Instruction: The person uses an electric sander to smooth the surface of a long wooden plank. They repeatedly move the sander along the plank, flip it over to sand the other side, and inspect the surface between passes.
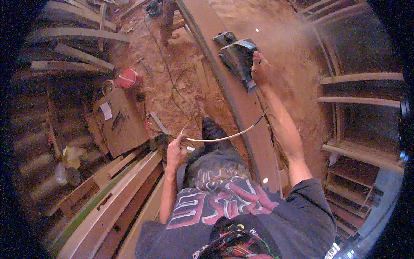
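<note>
My right hand (261,69) is closed round the rear handle of a dark electric planer (237,56). The planer rests on a long wooden beam (254,144) that runs from the far middle down beside my body. Dust hangs in the air to the right of the tool. A pale power cord (222,139) curves across in front of me, with its darker end near the beam and my right forearm. My left hand (176,151) pinches this cord at its left end, away from the beam.
Shavings cover the floor (161,82). Long boards (110,207) lie at the lower left, near a wooden box (120,125) and a red bucket (127,78). Another dark cord (170,75) trails over the floor. Wooden frames (362,77) stand along the right.
</note>
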